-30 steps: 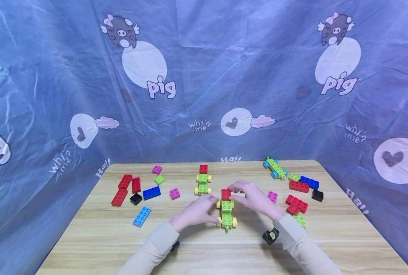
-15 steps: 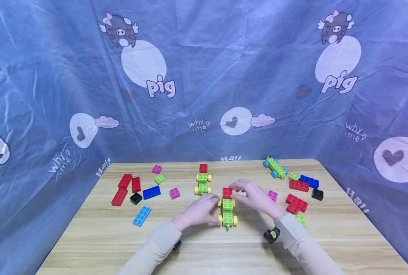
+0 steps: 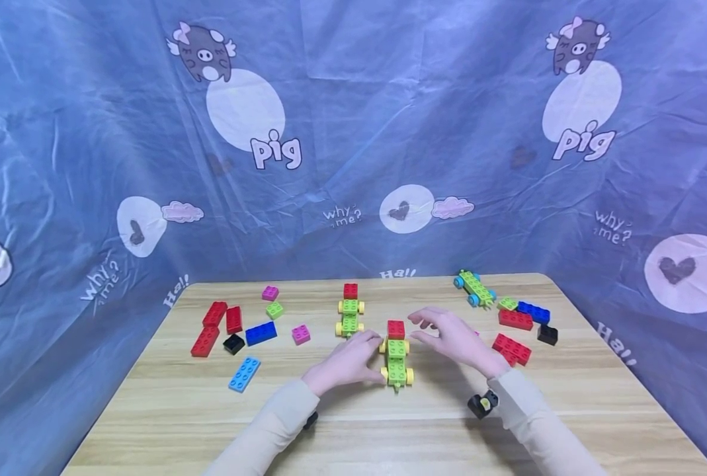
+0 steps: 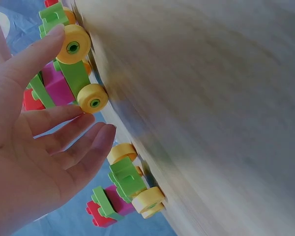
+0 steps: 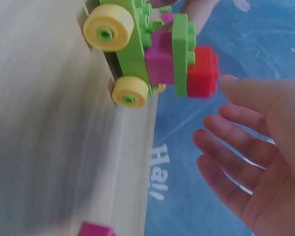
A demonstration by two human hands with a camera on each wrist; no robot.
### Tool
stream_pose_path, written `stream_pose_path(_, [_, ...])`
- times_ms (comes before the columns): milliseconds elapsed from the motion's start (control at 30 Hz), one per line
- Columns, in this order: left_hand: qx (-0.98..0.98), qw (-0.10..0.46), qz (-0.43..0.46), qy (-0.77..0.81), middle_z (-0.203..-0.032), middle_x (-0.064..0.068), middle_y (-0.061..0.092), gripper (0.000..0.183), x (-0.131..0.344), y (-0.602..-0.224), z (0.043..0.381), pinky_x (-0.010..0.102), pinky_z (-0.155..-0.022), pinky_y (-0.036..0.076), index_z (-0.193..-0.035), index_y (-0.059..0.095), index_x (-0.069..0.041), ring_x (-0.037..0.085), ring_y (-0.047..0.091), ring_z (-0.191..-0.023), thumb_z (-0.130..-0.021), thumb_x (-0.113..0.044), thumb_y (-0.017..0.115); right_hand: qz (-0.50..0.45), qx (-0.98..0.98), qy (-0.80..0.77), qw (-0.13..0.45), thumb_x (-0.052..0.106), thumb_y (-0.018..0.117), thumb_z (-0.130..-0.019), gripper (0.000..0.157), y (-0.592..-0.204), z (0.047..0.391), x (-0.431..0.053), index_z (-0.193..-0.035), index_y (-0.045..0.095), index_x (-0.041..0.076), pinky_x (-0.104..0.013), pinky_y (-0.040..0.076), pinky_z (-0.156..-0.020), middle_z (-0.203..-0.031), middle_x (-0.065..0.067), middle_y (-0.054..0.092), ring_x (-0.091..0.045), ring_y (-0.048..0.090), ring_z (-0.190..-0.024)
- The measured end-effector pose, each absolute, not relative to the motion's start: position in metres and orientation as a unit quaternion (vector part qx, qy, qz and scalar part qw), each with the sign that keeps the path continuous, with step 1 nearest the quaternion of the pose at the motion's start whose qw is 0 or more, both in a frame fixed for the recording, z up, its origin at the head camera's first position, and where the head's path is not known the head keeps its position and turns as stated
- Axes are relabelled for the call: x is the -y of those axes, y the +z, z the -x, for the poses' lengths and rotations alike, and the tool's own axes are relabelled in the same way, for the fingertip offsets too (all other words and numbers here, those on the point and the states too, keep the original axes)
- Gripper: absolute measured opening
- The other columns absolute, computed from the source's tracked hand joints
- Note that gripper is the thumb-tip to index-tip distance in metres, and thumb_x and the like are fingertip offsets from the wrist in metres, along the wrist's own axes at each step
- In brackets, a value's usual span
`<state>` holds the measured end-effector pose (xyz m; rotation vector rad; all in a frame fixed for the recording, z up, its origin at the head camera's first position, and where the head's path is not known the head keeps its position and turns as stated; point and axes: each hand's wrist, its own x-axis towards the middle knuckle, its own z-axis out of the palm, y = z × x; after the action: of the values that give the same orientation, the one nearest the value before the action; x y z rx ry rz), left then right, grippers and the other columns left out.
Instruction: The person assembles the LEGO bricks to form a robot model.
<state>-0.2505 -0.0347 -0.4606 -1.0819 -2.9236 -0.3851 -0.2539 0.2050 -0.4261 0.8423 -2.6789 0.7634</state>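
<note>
A toy car (image 3: pixel 397 367) with a lime-green base and yellow wheels stands on the table between the hands. In the right wrist view it bears a magenta brick (image 5: pixel 159 58), a lime plate (image 5: pixel 180 56) and a red brick (image 5: pixel 200 73) at one end. My left hand (image 3: pixel 344 363) holds the car from its left side, thumb on the rear yellow wheel (image 4: pixel 74 45) and index fingertip at the front one. Just right of the red brick, my right hand (image 3: pixel 451 338) hovers empty, fingers loosely bent and the fingertips apart from the brick.
A similar yellow-wheeled car (image 3: pixel 350 320) stands just behind the left hand. Loose red (image 3: pixel 205 342), blue (image 3: pixel 261 333) and black bricks lie left; more bricks (image 3: pixel 515 320) lie right. A blue-wheeled lime base (image 3: pixel 475 288) sits at the back right, before a blue curtain (image 3: pixel 305 231).
My right hand has let go of the red brick and drawn off to the right. The car has shifted slightly away from me, with the left hand staying at its wheels.
</note>
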Motion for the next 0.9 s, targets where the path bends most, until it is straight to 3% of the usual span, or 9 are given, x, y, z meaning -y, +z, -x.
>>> stream_pose_path(900, [0.934, 0.029, 0.34, -0.107, -0.134, 0.008, 0.052, 0.077, 0.022, -0.462, 0.267, 0.034, -0.104, 0.045, -0.132, 0.049, -0.002, 0.021, 0.051, -0.122, -0.076, -0.051, 0.07, -0.188, 0.952, 0.171, 0.172, 0.015, 0.075, -0.077, 0.025, -0.431, 0.233, -0.328, -0.099, 0.068, 0.007, -0.033, 0.055, -0.065, -0.093, -0.008, 0.069, -0.023, 0.065, -0.08])
